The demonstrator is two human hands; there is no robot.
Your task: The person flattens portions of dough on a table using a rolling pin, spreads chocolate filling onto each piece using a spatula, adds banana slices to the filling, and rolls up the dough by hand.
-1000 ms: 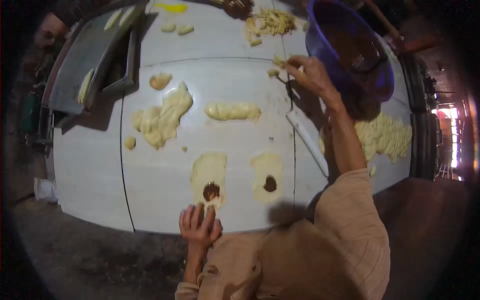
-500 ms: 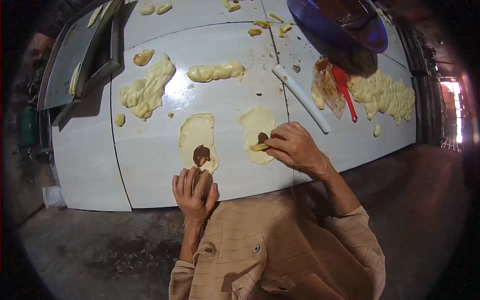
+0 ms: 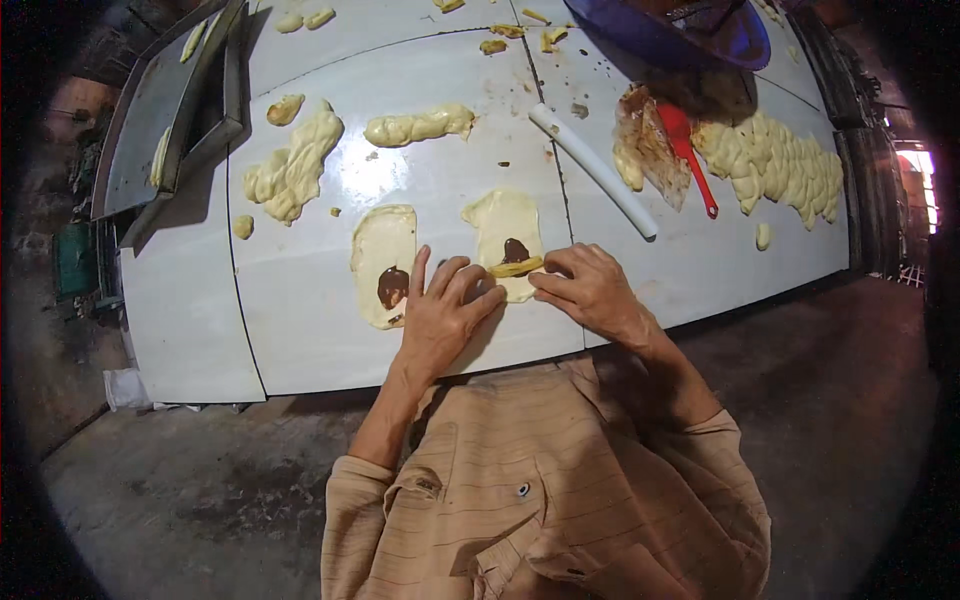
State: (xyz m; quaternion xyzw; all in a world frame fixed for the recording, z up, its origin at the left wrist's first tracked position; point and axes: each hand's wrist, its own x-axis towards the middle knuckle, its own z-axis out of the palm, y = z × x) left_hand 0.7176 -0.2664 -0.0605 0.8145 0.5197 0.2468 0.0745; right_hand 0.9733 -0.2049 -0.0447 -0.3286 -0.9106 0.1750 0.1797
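Note:
Two flat sheets of pale dough lie near the table's front edge. The left dough sheet (image 3: 385, 235) bears a dark brown chocolate-like blob (image 3: 393, 287). On the right dough sheet (image 3: 505, 215) sits a smaller brown blob (image 3: 515, 250), with a yellow strip (image 3: 516, 268) like a slice of banana across its near side. My right hand (image 3: 595, 295) pinches at the strip's right end, over the sheet's edge. Between the sheets, my left hand (image 3: 445, 315) has thumb and forefinger closed at the right sheet's left edge, its little finger raised; it partly covers the left sheet.
Beyond the sheets lie a dough roll (image 3: 420, 126), a dough heap (image 3: 297, 165) and a white rod (image 3: 595, 172). To the right are a red spatula (image 3: 688, 155), many dough pieces (image 3: 770, 165) and a blue basin (image 3: 740, 50). Metal trays (image 3: 215, 125) stand at far left.
My left hand has moved right and away from me, from the left sheet's near edge to the right sheet. The yellow strip now lies across the right sheet, with my right hand still at its end.

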